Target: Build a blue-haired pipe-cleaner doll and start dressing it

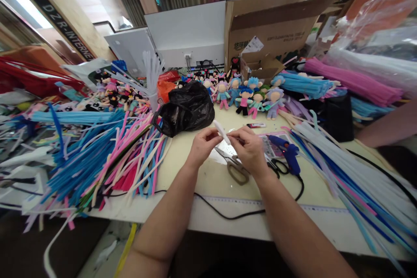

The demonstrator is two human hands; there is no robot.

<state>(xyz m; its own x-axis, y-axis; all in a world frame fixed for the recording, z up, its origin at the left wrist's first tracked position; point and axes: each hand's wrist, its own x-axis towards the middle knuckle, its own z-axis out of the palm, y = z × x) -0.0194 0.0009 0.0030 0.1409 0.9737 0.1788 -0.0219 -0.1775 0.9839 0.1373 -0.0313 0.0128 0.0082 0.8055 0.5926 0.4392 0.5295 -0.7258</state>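
Observation:
Over the middle of the table, my left hand (204,147) and my right hand (249,150) pinch a short, thick white pipe cleaner piece (222,133) between them. Its upper end points away from me and to the left; the fingertips hide part of its lower end. Directly below my hands lie scissors (237,171) with grey-brown handles, their blades partly covered by my right hand. To the right of that hand a blue glue gun (288,153) rests on its side, with a second pair of scissors (278,167) with black handles beside it.
Bundles of blue pipe cleaners (86,167) and pink ones spread on the left, white ones (355,160) on the right. A black plastic bag (189,106), small dolls (246,95) and a cardboard box (270,26) stand behind. A black cord (228,217) crosses the front edge.

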